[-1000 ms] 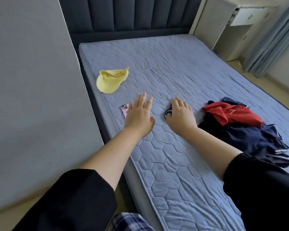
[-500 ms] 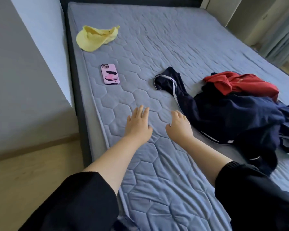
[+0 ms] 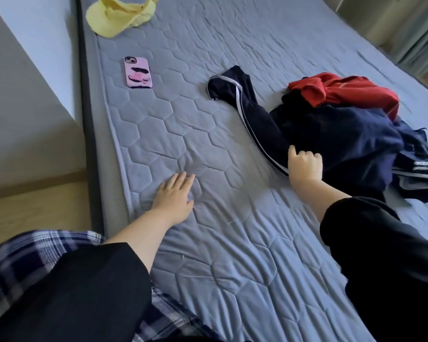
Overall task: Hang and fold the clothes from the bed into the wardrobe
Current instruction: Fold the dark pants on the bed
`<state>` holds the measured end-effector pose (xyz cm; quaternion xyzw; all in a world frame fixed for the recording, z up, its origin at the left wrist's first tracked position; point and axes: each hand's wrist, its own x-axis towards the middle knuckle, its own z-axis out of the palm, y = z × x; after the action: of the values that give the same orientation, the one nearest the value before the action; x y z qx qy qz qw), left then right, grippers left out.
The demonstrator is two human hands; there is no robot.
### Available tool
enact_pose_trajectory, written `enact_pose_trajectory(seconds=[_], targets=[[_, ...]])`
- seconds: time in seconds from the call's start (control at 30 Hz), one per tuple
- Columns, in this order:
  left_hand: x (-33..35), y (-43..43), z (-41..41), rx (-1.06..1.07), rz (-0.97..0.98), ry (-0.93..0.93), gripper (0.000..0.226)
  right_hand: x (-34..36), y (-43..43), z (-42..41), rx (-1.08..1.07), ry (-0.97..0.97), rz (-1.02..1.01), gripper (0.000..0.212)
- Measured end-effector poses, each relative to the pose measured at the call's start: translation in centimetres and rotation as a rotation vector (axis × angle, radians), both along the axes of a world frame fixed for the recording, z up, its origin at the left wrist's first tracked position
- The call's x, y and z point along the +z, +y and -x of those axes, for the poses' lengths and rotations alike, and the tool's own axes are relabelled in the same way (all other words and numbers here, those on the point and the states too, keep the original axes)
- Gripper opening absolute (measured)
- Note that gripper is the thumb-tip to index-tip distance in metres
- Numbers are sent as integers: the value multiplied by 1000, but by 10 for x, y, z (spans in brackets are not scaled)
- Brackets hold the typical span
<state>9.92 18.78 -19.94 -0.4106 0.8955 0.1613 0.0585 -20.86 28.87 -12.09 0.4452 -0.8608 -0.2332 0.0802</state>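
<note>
A heap of dark navy clothes point(image 3: 336, 137) lies at the right of the blue quilted mattress point(image 3: 232, 40). One navy trouser leg with a white stripe point(image 3: 242, 102) stretches out to the left of the heap. A red garment point(image 3: 344, 92) sits on top at the back. My right hand point(image 3: 305, 165) is on the near edge of the striped leg, fingers curled into the fabric. My left hand point(image 3: 176, 193) rests flat on the bare mattress near the bed's left edge, holding nothing. No wardrobe is in view.
A pink phone point(image 3: 137, 72) lies on the mattress beyond my left hand. A yellow cap point(image 3: 120, 16) sits at the far left corner. A grey panel point(image 3: 22, 95) and wooden floor point(image 3: 35, 208) run along the bed's left side. Curtains point(image 3: 420, 48) hang at the far right.
My right hand has moved right onto the striped navy leg and curled its fingers. Both hands drew back from the phone's area, and my view has tipped down and closer.
</note>
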Motion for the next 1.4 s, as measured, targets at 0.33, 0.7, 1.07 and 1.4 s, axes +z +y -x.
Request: enact_pose_trajectory(seconds=[0.33, 0.7, 1.07, 1.4], targets=[[48, -32, 1, 850, -956, 1145, 28, 55, -77, -165, 400, -921, 588, 43], [61, -41, -25, 921, -1402, 1297, 41, 2, -62, -149, 122, -576, 208, 107], [70, -52, -34, 1066, -475, 1148, 62, 35, -67, -157, 86, -1153, 507, 12], [98, -59, -58, 928, -145, 994, 62, 63, -107, -190, -17, -1472, 743, 67]])
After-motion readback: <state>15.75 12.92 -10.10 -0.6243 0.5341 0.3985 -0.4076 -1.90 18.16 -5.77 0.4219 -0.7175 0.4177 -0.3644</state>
